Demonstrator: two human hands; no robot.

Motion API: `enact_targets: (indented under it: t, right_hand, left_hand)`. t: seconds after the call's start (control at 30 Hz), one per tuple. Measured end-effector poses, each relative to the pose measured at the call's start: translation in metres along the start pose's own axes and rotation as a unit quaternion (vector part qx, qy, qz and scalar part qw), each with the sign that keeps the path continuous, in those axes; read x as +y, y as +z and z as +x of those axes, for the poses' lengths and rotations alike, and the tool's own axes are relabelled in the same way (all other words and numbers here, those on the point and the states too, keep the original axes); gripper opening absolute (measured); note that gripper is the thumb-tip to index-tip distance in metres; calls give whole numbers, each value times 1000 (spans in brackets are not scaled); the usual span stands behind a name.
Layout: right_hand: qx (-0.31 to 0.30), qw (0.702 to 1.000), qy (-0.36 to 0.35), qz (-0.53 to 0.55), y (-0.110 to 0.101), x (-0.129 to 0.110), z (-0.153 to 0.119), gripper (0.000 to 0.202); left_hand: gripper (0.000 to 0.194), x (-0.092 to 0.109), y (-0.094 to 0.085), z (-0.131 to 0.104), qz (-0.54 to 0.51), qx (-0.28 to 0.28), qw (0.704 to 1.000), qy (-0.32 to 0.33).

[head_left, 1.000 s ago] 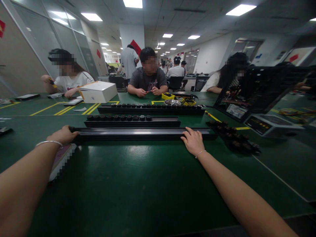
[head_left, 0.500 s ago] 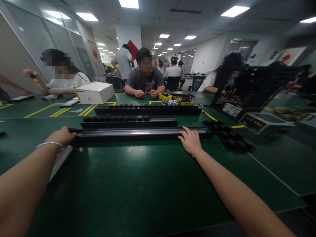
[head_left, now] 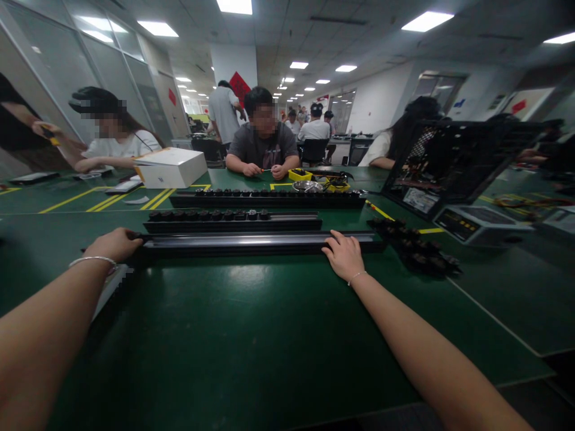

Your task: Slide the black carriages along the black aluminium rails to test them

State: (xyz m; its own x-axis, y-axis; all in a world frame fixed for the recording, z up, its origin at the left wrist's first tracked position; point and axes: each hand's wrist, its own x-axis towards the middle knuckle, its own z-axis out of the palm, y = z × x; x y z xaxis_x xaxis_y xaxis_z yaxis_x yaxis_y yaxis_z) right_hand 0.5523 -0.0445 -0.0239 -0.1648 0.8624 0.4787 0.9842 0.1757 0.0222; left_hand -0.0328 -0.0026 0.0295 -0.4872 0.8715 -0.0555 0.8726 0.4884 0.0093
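A long black rail (head_left: 233,241) with a shiny metal channel lies crosswise on the green table in front of me. At its left end, the fingers of my left hand (head_left: 112,245) are closed on the rail. Near the other end, my right hand (head_left: 345,254) grips across the rail, thumb on the near side and fingers over the top. Just behind it is a shorter-looking black rail (head_left: 202,225) with a row of small black round parts along most of its length. Farther back, another black rail (head_left: 265,200) carries a full row of such parts.
Clustered black parts (head_left: 417,248) lie right of the rails, near a metal power supply box (head_left: 480,224) and an open computer case (head_left: 449,161). A white box (head_left: 173,169) stands at the left back. Across the table sits a person (head_left: 265,140) holding a small tool.
Both my hands and the rail keep almost the same place, with a slight shift of the view. At far left, a person in dark clothes has come into sight.
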Motion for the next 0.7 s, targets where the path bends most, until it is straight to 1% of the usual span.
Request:
enact_targets:
  t: [0.2, 0.43, 0.5, 0.57, 0.7]
  right_hand:
    - [-4, 1000, 7, 6, 0, 0, 0, 30]
    - [1, 1000, -1, 2, -2, -1, 0, 31]
    - [3, 1000, -1, 1, -2, -1, 0, 31]
    - [3, 1000, -1, 0, -2, -1, 0, 31]
    - [3, 1000, -2, -2, -1, -1, 0, 32]
  left_hand:
    - [47, 7, 0, -6, -14, -4, 1000, -15]
    - [44, 17, 0, -15, -27, 6, 1000, -4]
    - [46, 21, 1, -22, -51, 20, 998, -12]
    - [47, 27, 2, -32, -83, 34, 995, -39]
    - [51, 47, 5, -53, -142, 70, 984, -81]
